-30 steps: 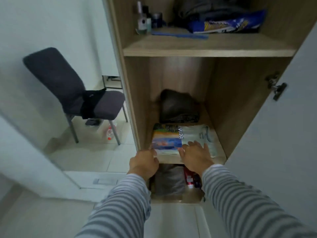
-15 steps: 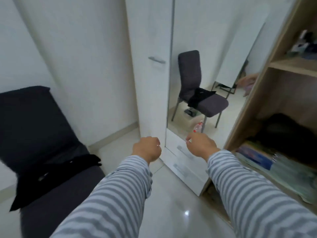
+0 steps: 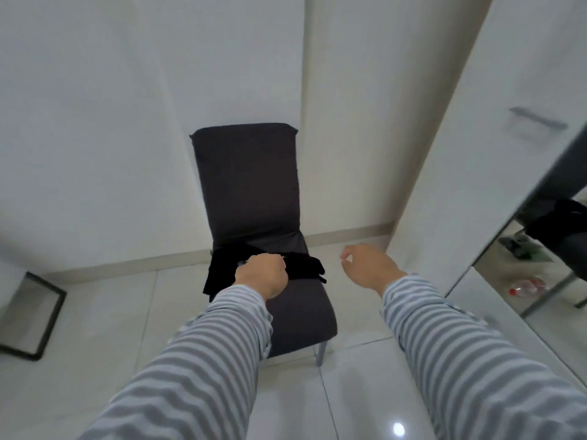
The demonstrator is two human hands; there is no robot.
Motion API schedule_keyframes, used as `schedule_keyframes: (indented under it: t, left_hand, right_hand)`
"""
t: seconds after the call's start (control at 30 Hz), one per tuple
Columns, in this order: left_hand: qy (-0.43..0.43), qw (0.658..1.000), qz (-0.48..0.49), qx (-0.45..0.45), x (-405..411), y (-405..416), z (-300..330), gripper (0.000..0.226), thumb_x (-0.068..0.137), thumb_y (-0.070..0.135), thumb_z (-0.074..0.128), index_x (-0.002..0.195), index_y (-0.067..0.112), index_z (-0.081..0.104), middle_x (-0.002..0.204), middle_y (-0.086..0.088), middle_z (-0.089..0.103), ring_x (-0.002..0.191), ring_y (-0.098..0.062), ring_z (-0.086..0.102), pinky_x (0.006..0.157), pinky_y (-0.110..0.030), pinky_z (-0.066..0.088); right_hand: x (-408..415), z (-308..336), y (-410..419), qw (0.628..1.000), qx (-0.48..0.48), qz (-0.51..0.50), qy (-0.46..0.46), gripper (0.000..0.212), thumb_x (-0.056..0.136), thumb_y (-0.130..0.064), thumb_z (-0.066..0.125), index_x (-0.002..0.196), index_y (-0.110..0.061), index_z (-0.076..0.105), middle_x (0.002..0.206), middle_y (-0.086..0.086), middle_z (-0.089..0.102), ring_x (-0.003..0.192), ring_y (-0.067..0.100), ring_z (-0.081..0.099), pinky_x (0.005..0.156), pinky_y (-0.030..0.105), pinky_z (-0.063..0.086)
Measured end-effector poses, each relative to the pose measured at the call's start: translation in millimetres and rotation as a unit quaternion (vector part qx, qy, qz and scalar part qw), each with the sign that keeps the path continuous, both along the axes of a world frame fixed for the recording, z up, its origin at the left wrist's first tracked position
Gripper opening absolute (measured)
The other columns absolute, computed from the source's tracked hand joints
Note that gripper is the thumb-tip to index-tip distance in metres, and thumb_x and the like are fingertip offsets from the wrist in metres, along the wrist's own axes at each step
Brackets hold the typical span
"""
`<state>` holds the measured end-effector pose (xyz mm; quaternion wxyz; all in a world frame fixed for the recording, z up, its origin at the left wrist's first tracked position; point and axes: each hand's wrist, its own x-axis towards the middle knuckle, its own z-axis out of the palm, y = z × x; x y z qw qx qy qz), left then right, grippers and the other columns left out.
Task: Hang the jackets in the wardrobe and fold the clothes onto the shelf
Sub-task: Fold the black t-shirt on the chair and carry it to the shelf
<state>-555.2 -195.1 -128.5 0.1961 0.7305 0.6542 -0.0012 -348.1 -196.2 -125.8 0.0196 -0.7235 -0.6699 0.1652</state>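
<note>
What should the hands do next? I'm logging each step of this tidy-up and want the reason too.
Probably lower the left hand onto the black garment and grip it. The garment lies across the seat of the dark chair, the left hand hovers just over it with curled fingers holding nothing, and the right hand hangs empty beside the chair.

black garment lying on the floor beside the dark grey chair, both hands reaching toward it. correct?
Not quite. In the head view the crumpled black garment lies on the seat of the dark grey fabric-covered chair, not the floor. Left hand and right hand do reach toward it.
</note>
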Motion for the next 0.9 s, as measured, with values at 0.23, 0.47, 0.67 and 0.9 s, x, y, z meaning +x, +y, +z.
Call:
schedule_keyframes:
  t: [0.23, 0.47, 0.67, 0.9]
  left_hand:
    - [-0.012, 0.996, 0.069, -0.061, -110.2, 49.2, -47.3, 0.033, 0.094, 0.023, 0.038, 0.12, 0.025, 0.058, 0.126, -0.001, 0.058, 0.115, -0.025, 0.054, 0.1, -0.041, 0.045]
    - [-0.065, 0.983, 0.129, -0.114, -162.9, 105.3, -101.3, 0.036, 0.092, 0.026, 0.042, 0.126, 0.027, 0.055, 0.125, -0.004, 0.059, 0.109, -0.026, 0.059, 0.097, -0.04, 0.047]
    - [-0.07, 0.973, 0.173, -0.135, -192.5, 160.0, -158.1, 0.036, 0.09, 0.023, 0.049, 0.126, 0.028, 0.055, 0.133, -0.002, 0.053, 0.116, -0.025, 0.055, 0.099, -0.038, 0.045]
    - [-0.069, 0.971, 0.167, -0.156, -208.8, 216.5, -259.1, 0.054, 0.086, 0.019, 0.057, 0.137, 0.024, 0.041, 0.136, -0.003, 0.046, 0.124, -0.026, 0.046, 0.099, -0.045, 0.045]
  right_hand:
    - [-104.6, -49.3, 62.2, 0.996, -0.047, 0.071, 0.029, 0.029, 0.096, -0.028, 0.044, 0.12, -0.026, 0.059, 0.125, 0.003, 0.054, 0.112, 0.026, 0.054, 0.098, 0.039, 0.045]
    - [-159.0, -103.1, 135.4, 0.983, -0.132, 0.128, 0.019, 0.029, 0.096, -0.029, 0.046, 0.123, -0.027, 0.057, 0.127, 0.003, 0.051, 0.115, 0.024, 0.052, 0.099, 0.039, 0.045]
    - [-205.3, -160.4, 205.6, 0.968, -0.174, 0.179, 0.023, 0.029, 0.095, -0.03, 0.05, 0.123, -0.028, 0.056, 0.13, 0.002, 0.049, 0.117, 0.024, 0.051, 0.096, 0.039, 0.047]
    - [-248.3, -259.0, 255.3, 0.958, -0.186, 0.216, 0.004, 0.043, 0.091, -0.029, 0.057, 0.133, -0.028, 0.047, 0.14, 0.002, 0.04, 0.127, 0.025, 0.039, 0.098, 0.043, 0.046]
